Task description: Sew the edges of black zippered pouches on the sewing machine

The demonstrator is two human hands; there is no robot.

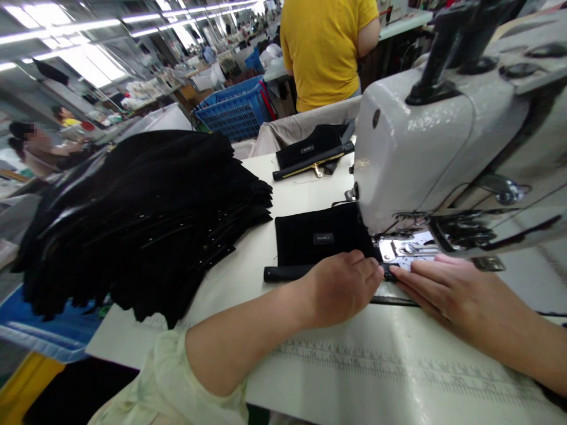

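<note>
Left grip (341, 289) sits curled on the black strip (283, 274) along the lower edge of the black fabric pouch (323, 236), pressing down; can't tell if it's really pinching. Right grip (456, 295) lies flat and open, fingertips (411, 274) just beside the strip's end near the metal needle plate (398, 251) under the white sewing machine (420, 130). Pouch is at about 12 o'clock from the left grip, its right edge tucked under the machine head. Risks from my seat: fingers this close could get caught if the machine runs, and if the pressing eases, the strip could slide off the pouch edge and go crooked. The big stack of black pieces (142, 218) overhangs the tabletop (221, 307) edge at 9 o'clock, so a bump could slump it. White surface, printed ruler scale (336, 360) at 6 o'clock, gold-zipped pouch (310, 156) at 12. Factory hall beyond: blue crate (234, 112) at 11, person in yellow shirt (328, 53) at 12.
</note>
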